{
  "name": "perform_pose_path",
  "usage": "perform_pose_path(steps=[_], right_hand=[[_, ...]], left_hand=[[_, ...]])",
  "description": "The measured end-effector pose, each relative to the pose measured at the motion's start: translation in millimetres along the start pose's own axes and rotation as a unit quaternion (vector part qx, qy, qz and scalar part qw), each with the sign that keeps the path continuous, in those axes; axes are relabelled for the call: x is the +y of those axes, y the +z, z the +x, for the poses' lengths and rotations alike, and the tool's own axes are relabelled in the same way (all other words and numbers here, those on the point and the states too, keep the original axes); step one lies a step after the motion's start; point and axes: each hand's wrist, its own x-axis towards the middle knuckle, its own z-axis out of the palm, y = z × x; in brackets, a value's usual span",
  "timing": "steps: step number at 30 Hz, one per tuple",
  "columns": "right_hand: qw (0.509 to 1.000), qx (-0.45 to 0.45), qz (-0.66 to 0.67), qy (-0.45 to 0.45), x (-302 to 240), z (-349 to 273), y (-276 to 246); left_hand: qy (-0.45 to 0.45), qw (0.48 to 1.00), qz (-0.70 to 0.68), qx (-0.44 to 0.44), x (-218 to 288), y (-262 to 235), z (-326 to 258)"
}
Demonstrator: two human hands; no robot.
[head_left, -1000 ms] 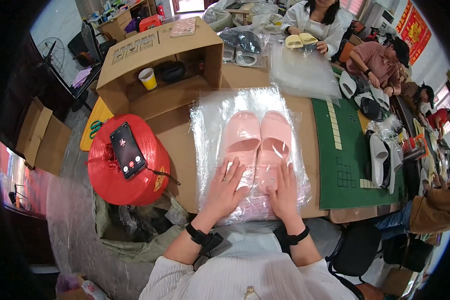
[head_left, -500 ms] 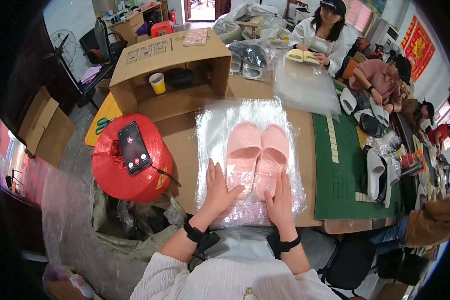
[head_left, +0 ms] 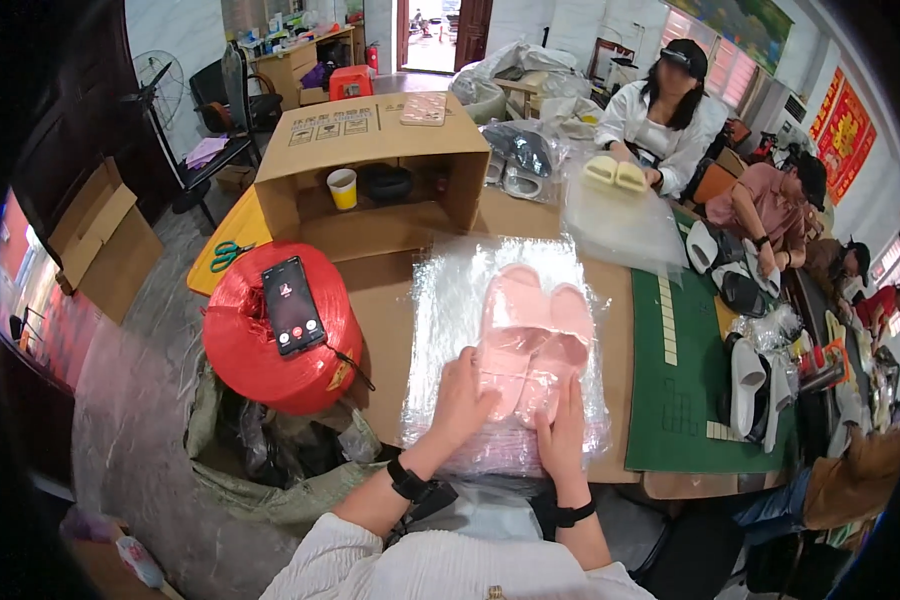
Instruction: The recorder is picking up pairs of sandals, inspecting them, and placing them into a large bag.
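Observation:
A pair of pink slide slippers (head_left: 526, 347) lies side by side, heels toward me, on a stack of clear plastic bags (head_left: 440, 290). Glossy clear film covers at least their heel ends; how far it reaches over the toes is hard to tell. At the slippers' left side my left hand (head_left: 462, 402) rests with its fingers stretched out and its thumb toward the left heel. My right hand (head_left: 562, 430) lies along the other side, fingers extended, thumb apart near the right heel. Neither hand is wrapped around anything.
Left of the bags sits a red twine roll (head_left: 240, 345) with a phone (head_left: 292, 305) on it. Behind stands an open cardboard box (head_left: 370, 150) holding a yellow-and-white cup (head_left: 342, 188). A green mat (head_left: 660, 410) lies right. Across the table a person holds pale yellow slippers (head_left: 615, 173).
The view has shifted, so the scene sits lower and further right. The slippers look drawn closer together under the film. Both hands stay beside them. Across the table, the yellow slippers are lifted and tilted.

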Motion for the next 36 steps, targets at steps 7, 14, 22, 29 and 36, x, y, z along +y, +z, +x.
perform_pose_path(steps=[7,14,22,29,36], right_hand=[[0.988,0.135,0.075,0.016,-2,-13,-17],[0.884,0.233,0.376,0.15,3,-30,-57],[0.854,0.215,0.411,0.237,-31,-35,-57],[0.823,0.152,0.51,0.197,-32,-66,-10],[0.844,-0.306,0.44,0.033,-71,-45,2]], left_hand=[[-0.044,0.906,-0.42,-0.036,14,5,-12],[-0.068,0.819,-0.525,-0.223,17,-15,-35],[-0.121,0.788,-0.559,-0.225,22,-7,-61],[-0.015,0.871,-0.381,-0.31,0,-42,-72],[0.097,0.913,-0.239,-0.316,13,-255,-124]])
